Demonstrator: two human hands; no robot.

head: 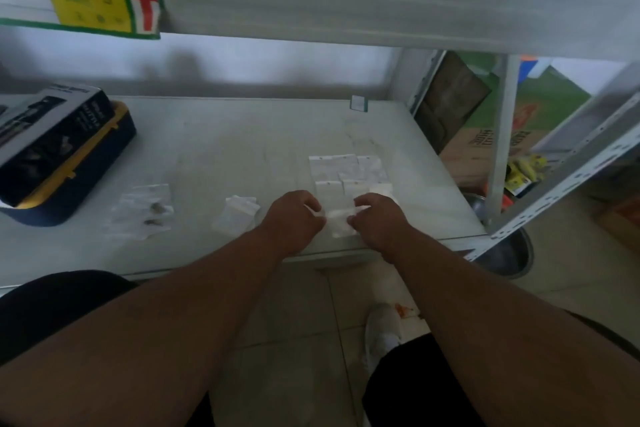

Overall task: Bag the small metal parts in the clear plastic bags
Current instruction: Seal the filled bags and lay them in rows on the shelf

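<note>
I pinch 1 bag by the table edge, left hand and right hand gripping its mouth; best to part it evenly.

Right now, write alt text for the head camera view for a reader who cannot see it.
Both hands, left hand and right hand, pinch one clear plastic bag above the front of a pale table. Beyond them lie flat empty bags; to the left sit bags holding small dark parts and a dark box.
</note>
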